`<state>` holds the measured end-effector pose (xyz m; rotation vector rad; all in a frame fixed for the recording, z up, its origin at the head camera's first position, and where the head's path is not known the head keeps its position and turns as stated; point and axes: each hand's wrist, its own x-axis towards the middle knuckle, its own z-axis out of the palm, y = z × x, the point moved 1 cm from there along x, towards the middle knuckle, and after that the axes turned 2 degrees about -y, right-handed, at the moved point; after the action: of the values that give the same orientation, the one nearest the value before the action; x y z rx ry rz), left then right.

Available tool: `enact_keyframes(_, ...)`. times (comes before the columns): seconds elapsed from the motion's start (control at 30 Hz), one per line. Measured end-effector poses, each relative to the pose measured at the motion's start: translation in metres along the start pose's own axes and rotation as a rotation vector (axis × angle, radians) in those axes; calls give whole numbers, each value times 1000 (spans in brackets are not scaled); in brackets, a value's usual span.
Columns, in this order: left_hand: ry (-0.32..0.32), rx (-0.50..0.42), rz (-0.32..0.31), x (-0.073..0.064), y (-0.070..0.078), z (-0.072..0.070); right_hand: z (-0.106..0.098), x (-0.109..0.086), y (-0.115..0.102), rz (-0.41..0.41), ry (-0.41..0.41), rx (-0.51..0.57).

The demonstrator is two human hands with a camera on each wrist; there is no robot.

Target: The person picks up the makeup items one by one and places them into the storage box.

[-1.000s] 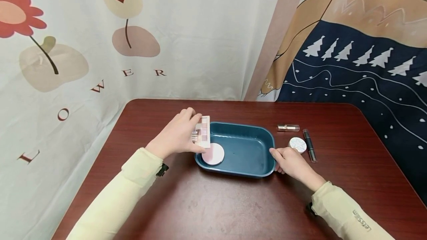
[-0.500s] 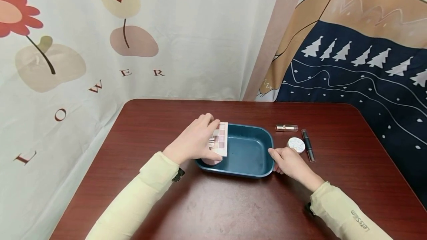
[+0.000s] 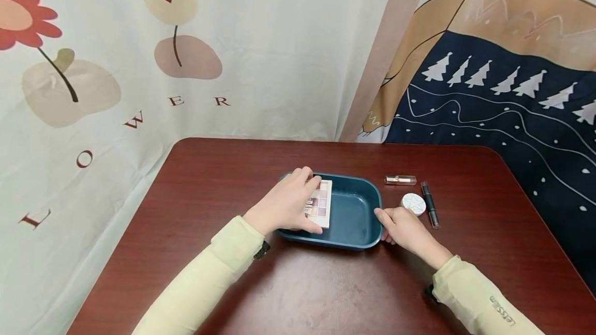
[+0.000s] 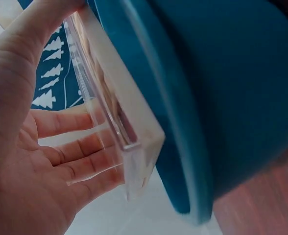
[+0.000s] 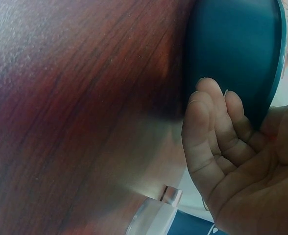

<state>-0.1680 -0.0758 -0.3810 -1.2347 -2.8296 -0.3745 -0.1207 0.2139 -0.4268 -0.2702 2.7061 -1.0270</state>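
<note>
My left hand point(image 3: 285, 204) holds an eyeshadow palette point(image 3: 322, 206) by its edges, thumb on the near side and fingers on the far side. The palette, with its clear lid and pale body point(image 4: 134, 107), overlaps the left half of a blue rectangular tray point(image 3: 356, 218) in the head view. In the left wrist view it is tilted close by the tray's rim point(image 4: 171, 93). A round pink-and-white compact in the tray's left end is hidden behind the left hand. At the tray's right end my right hand point(image 3: 407, 229) grips the rim, thumb on top and fingers against the outer wall point(image 5: 237, 44).
Right of the tray lie a round white patterned case point(image 3: 413, 203), a clear-capped lipstick tube point(image 3: 400, 180) and a dark double-ended stick point(image 3: 430, 206). All rest on a reddish-brown table point(image 3: 219, 169). Printed curtains point(image 3: 279, 50) hang behind its far edge.
My left hand has carried the palette rightward and slightly nearer, from the tray's left edge to over its interior, covering the compact. The right hand stays on the tray's rim.
</note>
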Motion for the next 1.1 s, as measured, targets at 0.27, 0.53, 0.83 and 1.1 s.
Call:
enact_keyframes(0.27, -49, 22, 10, 7, 10, 10, 1, -2, -1, 28, -8, 3)
enact_keyframes(0.53, -97, 36, 3, 13, 14, 25, 1, -4, -1, 38, -11, 6)
enact_keyframes(0.83, -108, 50, 31, 18, 17, 36, 2, -2, -1, 13, 4, 12)
enact_keyframes(1.1, -116, 90, 82, 23, 16, 44, 3, 0, 1, 3, 21, 15)
